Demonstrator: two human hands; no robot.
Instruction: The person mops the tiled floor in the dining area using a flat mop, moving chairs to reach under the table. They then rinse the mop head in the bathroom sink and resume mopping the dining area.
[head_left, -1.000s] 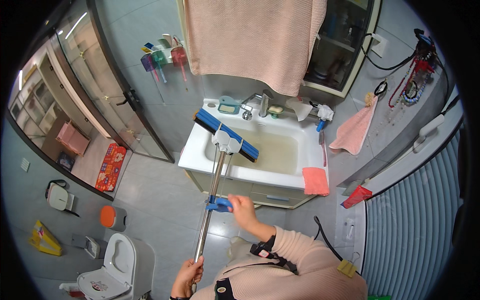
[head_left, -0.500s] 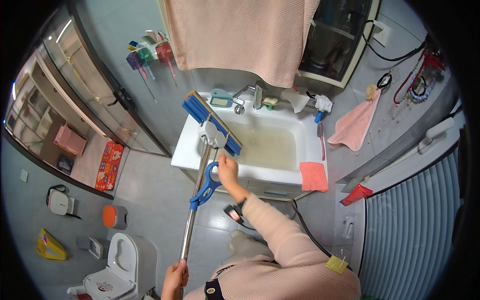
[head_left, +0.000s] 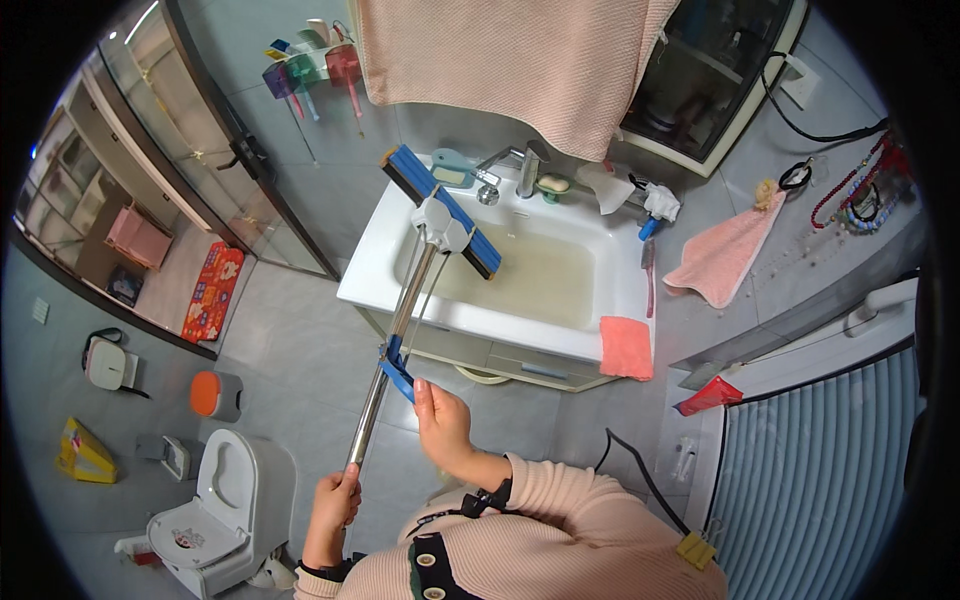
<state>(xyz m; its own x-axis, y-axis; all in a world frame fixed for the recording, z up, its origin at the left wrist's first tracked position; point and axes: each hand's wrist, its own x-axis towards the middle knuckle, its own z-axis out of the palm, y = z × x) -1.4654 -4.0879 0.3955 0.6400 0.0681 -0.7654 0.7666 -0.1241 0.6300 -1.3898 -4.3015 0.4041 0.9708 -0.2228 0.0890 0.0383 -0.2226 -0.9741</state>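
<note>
Bathroom sink [head_left: 372, 268] behind; left hand [head_left: 335, 500] grips mop [head_left: 400, 330] pole end, right hand [head_left: 440, 425] pinches blue lever [head_left: 397, 368].

A pink towel [head_left: 520, 60] was hung above the white sink [head_left: 380, 270], and a white toilet [head_left: 220, 510] was seen beside an orange bin [head_left: 212, 393].

The lower end of the mop pole [head_left: 390, 330] is concealed inside the closed left hand [head_left: 335, 500]. The pink towel [head_left: 510, 60] is cut off by the upper edge. Items on the tap ledge [head_left: 560, 185] are too small to identify. Sink basin [head_left: 540, 275] bottom obscured by murky water.
</note>
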